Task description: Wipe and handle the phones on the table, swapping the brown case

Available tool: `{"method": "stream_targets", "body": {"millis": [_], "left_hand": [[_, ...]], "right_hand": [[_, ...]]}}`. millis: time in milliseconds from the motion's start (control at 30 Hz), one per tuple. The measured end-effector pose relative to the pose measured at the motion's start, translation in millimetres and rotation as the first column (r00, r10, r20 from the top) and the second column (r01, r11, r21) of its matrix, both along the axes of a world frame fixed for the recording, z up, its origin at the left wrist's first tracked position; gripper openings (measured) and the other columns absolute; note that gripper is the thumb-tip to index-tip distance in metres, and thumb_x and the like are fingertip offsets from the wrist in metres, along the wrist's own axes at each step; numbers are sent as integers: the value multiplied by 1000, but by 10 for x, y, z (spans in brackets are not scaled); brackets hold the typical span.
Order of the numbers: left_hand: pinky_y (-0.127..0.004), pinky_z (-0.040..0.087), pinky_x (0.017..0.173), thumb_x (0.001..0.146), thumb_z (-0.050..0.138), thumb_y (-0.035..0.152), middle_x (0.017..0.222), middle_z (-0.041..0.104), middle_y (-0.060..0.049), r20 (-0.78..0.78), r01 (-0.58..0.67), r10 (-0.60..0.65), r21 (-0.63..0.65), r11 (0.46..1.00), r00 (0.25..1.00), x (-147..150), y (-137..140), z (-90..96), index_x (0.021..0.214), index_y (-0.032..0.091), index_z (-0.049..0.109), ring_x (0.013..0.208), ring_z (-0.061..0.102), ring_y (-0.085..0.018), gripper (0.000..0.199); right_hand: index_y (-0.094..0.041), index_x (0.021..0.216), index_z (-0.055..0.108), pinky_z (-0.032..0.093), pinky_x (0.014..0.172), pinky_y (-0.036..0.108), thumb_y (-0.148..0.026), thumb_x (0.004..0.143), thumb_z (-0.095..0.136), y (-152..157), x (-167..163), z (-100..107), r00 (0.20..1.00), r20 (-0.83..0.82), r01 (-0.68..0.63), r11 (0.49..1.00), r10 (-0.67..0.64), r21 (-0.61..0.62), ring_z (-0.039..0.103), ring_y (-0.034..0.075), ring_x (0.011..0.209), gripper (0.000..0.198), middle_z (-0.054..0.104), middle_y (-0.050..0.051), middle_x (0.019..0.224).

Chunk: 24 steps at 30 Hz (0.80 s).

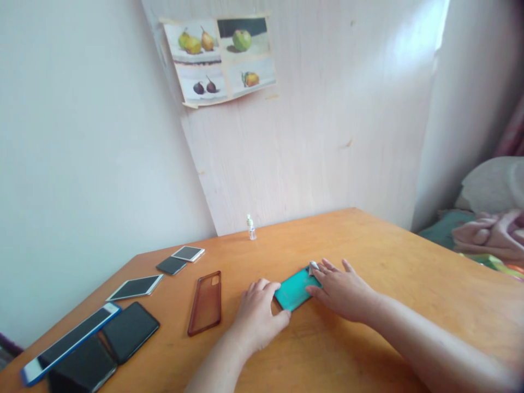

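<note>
A turquoise phone (pixel 293 290) lies back side up on the table, tilted a little toward the upper right. My left hand (pixel 261 312) grips its left end, the thumb at the near corner and the fingers at the far one. With its fingertips, my right hand (pixel 343 290) presses a small whitish cloth (pixel 313 267) against the phone's far right end, where the camera area is mostly covered. The right thumb rests on the phone's back. To the left of my left hand lies a reddish-brown phone case (pixel 206 303), its hollow side up.
Several phones and tablets lie at the left, among them a blue-edged white one (pixel 71 344), a black one (pixel 130 331) and a white one (pixel 137 287). A small clear spray bottle (pixel 251 228) stands at the table's back edge by the board (pixel 311 164).
</note>
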<state>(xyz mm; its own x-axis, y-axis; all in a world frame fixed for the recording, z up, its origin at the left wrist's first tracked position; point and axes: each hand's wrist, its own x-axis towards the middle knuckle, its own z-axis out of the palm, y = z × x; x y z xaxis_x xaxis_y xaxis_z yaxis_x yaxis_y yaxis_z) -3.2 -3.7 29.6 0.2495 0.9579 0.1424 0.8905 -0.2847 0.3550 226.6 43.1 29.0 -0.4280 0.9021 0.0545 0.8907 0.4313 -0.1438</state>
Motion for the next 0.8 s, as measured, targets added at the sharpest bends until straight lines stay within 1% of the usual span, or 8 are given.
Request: {"method": "stream_targets", "body": {"millis": [100,167,233,433,500,600,733,800], "left_hand": [[-36,41,96,78,62,37,118,58,-4,4,11,-11,-5,1000,1000,-3,-3,1,121,30,56,112,52,-24,44],[-35,40,97,79,61,36,119,58,-4,17,16,-16,3,1000,1000,-6,-2,-9,120,30,57,113,52,-23,41],[-34,40,98,80,61,35,120,57,-4,35,22,-23,26,999,999,-11,4,-23,120,29,57,115,51,-23,41],[-35,39,98,78,64,38,121,57,-4,31,46,-47,24,999,998,-23,18,-38,123,28,56,116,51,-24,46],[-35,39,98,78,64,39,121,57,-5,32,40,-41,25,999,999,-15,14,-31,123,28,56,116,51,-24,46],[-35,39,97,78,66,38,118,58,-5,30,21,-21,25,999,999,2,8,-20,121,28,57,114,52,-25,46],[-35,40,95,80,63,36,115,59,-5,33,9,-10,20,1000,999,3,19,-15,116,27,59,113,53,-24,37],[-35,40,95,81,62,37,114,59,-5,37,18,-19,13,1000,999,-9,29,-11,117,27,59,113,53,-24,38]], "right_hand": [[-13,145,41,15,112,66,-54,92,41,-226,-133,14,989,-46,-143,990,143,2,29,37,140,67,40,19,148],[-17,148,37,17,113,63,-56,92,42,-385,-217,34,956,-100,-280,960,277,-10,31,35,140,68,42,16,148],[-20,149,36,18,113,63,-57,93,39,-445,-238,54,933,-130,-339,941,334,-15,32,34,140,67,43,14,148],[-12,144,43,17,111,65,-57,94,34,-104,-18,60,997,-29,-69,997,68,-19,28,37,141,67,40,19,149],[-9,142,45,19,113,60,-56,94,36,-72,-13,53,999,-14,-35,999,35,-16,27,37,141,68,39,21,149],[-5,144,42,22,116,51,-53,93,41,-237,-128,35,991,-51,-127,992,126,-18,29,35,141,70,37,22,149],[-12,149,34,16,118,49,-57,93,39,-476,-264,16,927,-125,-358,933,353,-20,26,30,143,72,36,17,152],[-12,148,36,14,118,52,-59,94,35,-433,-237,24,938,-107,-334,942,330,-20,27,31,142,71,37,17,151]]}}
